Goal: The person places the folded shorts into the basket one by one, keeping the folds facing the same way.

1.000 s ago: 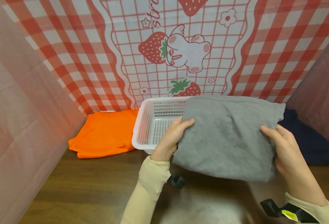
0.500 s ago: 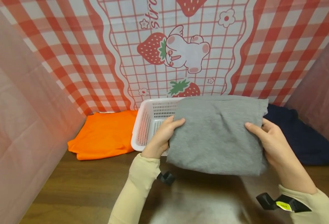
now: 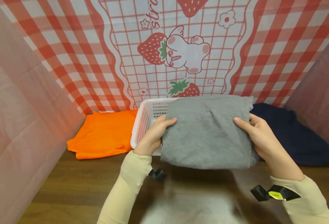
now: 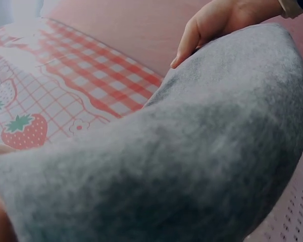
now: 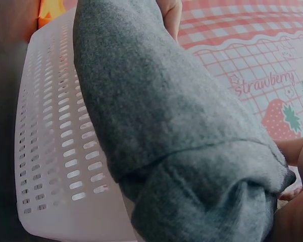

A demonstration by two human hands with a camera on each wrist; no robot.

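Observation:
A folded grey garment is held up between both hands, over the white slotted basket in the head view. My left hand grips its left edge, thumb on top and fingers hidden beneath. At the opposite edge my right hand pinches it the same way. The right wrist view shows the folded layers of the grey garment with the basket's slotted wall below and beside it. Most of the basket's inside is hidden behind the cloth.
A folded orange garment lies on the wooden table left of the basket. To the right lies a dark navy garment. A red-checked strawberry cloth hangs behind, with pink cloth walls at both sides.
Both hands have carried the grey garment leftward, farther over the basket. More of the navy garment now shows at the right. The orange garment has stayed put.

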